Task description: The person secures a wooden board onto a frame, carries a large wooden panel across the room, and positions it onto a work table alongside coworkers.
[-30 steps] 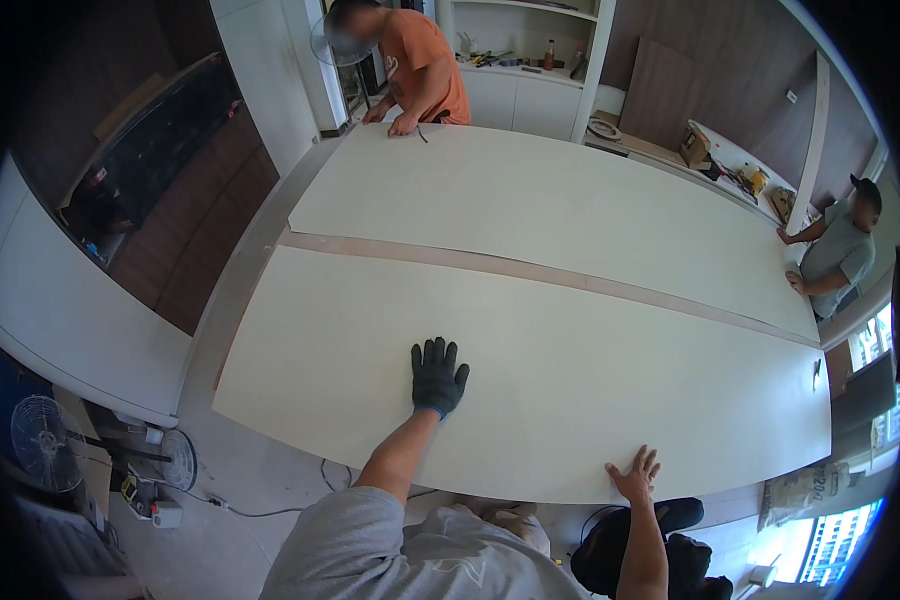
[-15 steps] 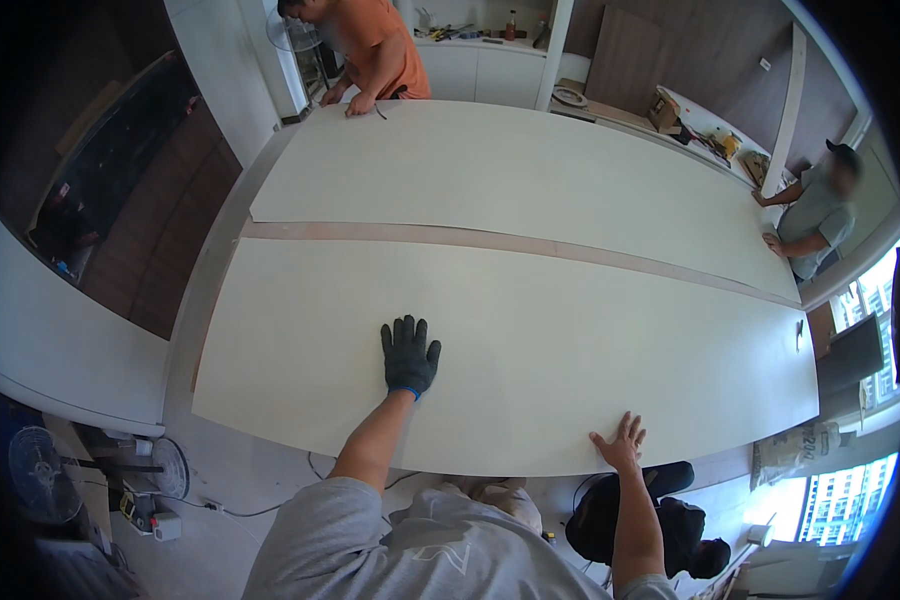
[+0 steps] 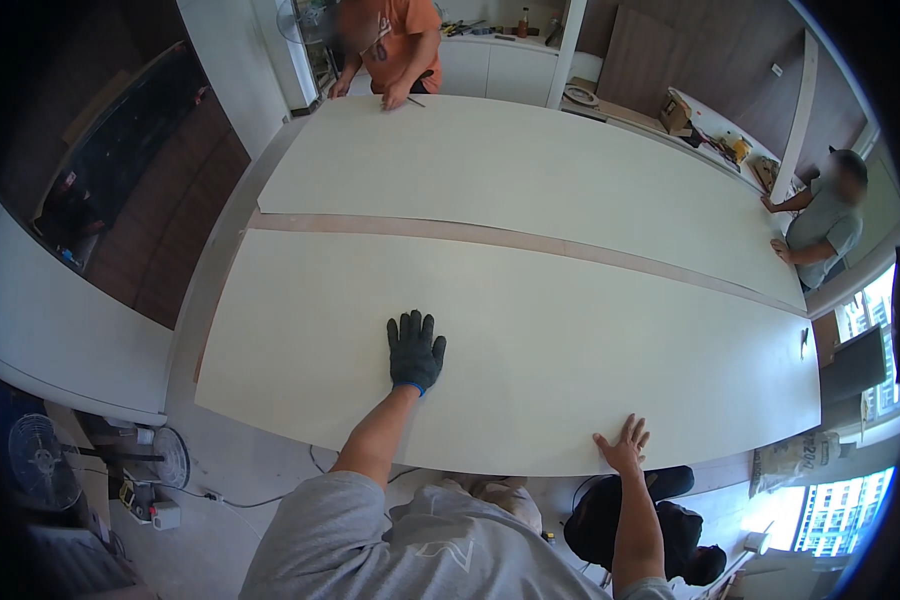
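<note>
My left hand (image 3: 416, 352), in a dark grey work glove with a blue cuff, lies flat with fingers spread on the near white panel (image 3: 530, 330). My bare right hand (image 3: 624, 444) rests near that panel's front edge, its fingers apart. Beyond a narrow pinkish-brown strip (image 3: 450, 231) lies a second white panel (image 3: 530, 160). A person in an orange shirt (image 3: 400, 45) has hands at its far left edge, beside a thin dark tool (image 3: 416, 101). Another person in a grey shirt (image 3: 825, 220) touches its right end.
A small dark tool (image 3: 804, 343) lies at the near panel's right end. Two fans (image 3: 42, 460) and a cable (image 3: 245, 504) are on the lower left. A person in black (image 3: 620, 525) is low beside my right arm. Tools (image 3: 735, 150) lie on the back-right ledge.
The person in orange has straightened up somewhat, and that person's hand with the thin tool has shifted right. My view has moved slightly; both my hands stay on the panel.
</note>
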A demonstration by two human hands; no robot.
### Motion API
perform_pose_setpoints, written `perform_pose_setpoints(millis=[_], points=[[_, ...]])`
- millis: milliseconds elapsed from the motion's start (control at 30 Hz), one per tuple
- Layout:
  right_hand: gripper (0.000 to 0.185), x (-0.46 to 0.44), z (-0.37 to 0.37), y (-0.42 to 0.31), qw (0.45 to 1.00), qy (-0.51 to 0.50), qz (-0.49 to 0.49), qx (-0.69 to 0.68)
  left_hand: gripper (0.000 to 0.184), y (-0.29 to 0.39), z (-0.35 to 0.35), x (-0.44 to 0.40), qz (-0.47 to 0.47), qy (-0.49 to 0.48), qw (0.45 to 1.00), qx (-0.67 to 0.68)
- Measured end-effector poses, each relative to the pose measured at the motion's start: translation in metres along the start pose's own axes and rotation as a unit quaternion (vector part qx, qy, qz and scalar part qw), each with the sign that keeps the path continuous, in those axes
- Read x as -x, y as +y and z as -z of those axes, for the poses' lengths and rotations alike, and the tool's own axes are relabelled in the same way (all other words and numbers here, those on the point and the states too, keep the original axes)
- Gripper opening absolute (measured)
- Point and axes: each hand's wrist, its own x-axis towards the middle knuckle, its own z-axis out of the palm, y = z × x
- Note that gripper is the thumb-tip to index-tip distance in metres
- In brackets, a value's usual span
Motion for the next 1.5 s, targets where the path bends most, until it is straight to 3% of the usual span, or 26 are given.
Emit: perform_pose_setpoints(millis=[967, 1267, 1500], points=[[0.110, 0.002, -0.007, 0.001, 1.000, 0.010, -0.001, -0.008, 0.061, 0.002, 0.000, -0.001, -0.009, -0.017, 0.999, -0.031], [0.110, -0.014, -0.032, 0.011, 0.999, 0.044, 0.012, 0.006, 0.059, -0.009, -0.027, 0.003, -0.033, 0.057, 0.998, -0.003], [0.108, -0.003, -0.029, 0.007, 0.998, 0.052, 0.019, -0.034, 0.058, 0.001, 0.002, 0.000, -0.017, -0.020, 0.999, -0.037]])
